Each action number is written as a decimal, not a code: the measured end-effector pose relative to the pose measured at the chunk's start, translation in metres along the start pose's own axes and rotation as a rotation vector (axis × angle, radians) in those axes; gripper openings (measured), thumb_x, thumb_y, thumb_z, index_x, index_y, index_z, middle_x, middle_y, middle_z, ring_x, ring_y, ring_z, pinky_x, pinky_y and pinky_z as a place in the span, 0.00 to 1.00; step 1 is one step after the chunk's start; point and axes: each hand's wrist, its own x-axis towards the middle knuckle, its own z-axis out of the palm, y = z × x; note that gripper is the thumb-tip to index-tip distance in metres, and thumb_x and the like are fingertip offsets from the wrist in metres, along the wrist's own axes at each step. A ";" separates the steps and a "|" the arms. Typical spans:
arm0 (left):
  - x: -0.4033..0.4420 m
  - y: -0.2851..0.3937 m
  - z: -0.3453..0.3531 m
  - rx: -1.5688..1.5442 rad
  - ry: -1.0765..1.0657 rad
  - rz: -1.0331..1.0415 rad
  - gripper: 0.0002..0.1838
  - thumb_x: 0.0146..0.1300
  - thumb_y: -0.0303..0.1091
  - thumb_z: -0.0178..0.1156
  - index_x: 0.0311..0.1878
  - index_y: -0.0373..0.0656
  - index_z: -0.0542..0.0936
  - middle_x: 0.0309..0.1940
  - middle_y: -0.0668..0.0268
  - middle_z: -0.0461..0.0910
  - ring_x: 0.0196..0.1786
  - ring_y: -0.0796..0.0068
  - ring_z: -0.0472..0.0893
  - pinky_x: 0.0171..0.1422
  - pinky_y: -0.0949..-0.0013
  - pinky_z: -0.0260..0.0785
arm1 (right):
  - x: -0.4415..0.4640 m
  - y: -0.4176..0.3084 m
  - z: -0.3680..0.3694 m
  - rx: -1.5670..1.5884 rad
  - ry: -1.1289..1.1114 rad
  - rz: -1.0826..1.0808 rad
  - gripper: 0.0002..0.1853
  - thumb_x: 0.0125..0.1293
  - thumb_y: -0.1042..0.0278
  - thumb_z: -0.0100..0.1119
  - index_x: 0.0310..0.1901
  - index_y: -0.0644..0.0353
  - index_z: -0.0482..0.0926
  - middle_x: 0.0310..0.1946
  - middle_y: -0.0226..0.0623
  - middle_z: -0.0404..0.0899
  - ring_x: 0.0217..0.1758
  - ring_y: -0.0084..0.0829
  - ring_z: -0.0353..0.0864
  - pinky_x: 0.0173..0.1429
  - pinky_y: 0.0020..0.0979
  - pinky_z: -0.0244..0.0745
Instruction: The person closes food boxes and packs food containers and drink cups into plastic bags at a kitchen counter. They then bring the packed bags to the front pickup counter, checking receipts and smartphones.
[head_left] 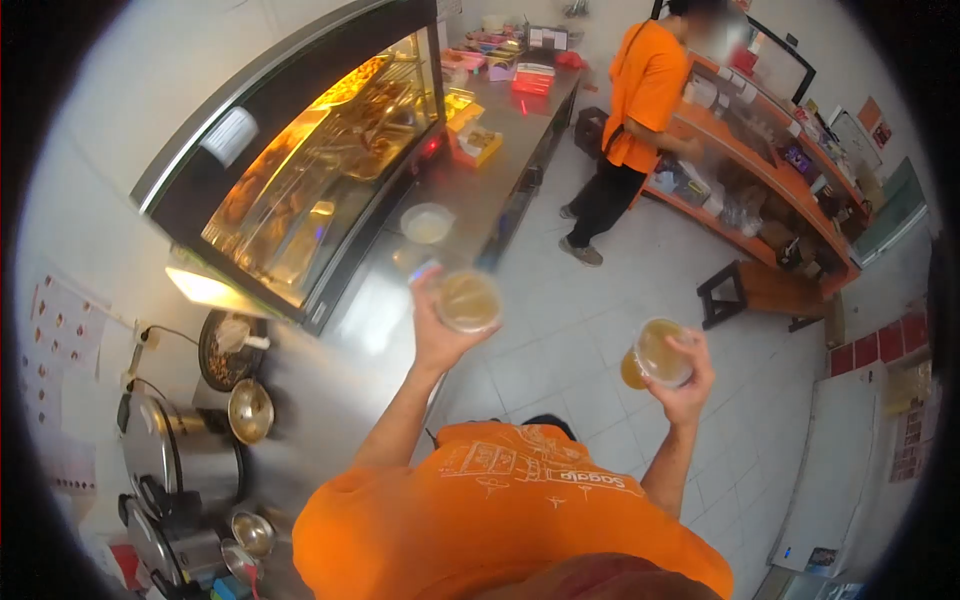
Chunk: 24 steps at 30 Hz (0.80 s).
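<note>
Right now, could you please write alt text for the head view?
The left hand and right hand hold round, translucent, amber-filled containers; a black-framed glass food cabinet is at left; a person in an orange shirt stands ahead.

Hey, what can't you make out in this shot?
All in the head view:
Part of the left hand: hidden by the left container.
Exact contents of the right container, in the right hand: blurred.
Writing on the white label, on the display case: too small and blurred.

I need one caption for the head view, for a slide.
Left hand and right hand hold containers with brownish contents near a lit food cabinet; another person stands beyond.
</note>
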 end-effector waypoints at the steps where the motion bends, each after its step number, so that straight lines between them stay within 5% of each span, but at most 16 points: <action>1: 0.030 -0.011 0.018 0.096 -0.018 0.015 0.56 0.35 0.31 0.84 0.67 0.45 0.58 0.52 0.55 0.79 0.56 0.62 0.81 0.63 0.59 0.74 | 0.018 0.023 -0.002 -0.025 -0.017 0.034 0.34 0.39 0.66 0.78 0.53 0.62 0.78 0.51 0.42 0.77 0.56 0.38 0.77 0.61 0.37 0.71; 8: 0.210 -0.113 0.151 0.026 -0.075 -0.076 0.57 0.35 0.34 0.85 0.68 0.43 0.59 0.52 0.57 0.79 0.56 0.62 0.80 0.64 0.60 0.72 | 0.175 0.184 0.052 0.005 -0.091 0.291 0.38 0.39 0.67 0.78 0.57 0.61 0.74 0.47 0.39 0.77 0.52 0.39 0.78 0.58 0.37 0.72; 14: 0.330 -0.209 0.215 0.239 -0.020 -0.182 0.56 0.38 0.34 0.83 0.70 0.45 0.57 0.54 0.57 0.77 0.59 0.63 0.78 0.64 0.61 0.70 | 0.392 0.328 0.130 -0.091 -0.482 0.102 0.40 0.41 0.66 0.76 0.60 0.57 0.72 0.53 0.42 0.73 0.57 0.45 0.74 0.59 0.41 0.73; 24: 0.528 -0.412 0.267 0.350 0.206 -0.408 0.52 0.40 0.35 0.82 0.68 0.40 0.61 0.57 0.51 0.75 0.62 0.58 0.75 0.63 0.59 0.72 | 0.685 0.554 0.415 -0.094 -0.787 -0.091 0.43 0.43 0.64 0.74 0.66 0.51 0.68 0.58 0.43 0.72 0.63 0.45 0.71 0.63 0.43 0.71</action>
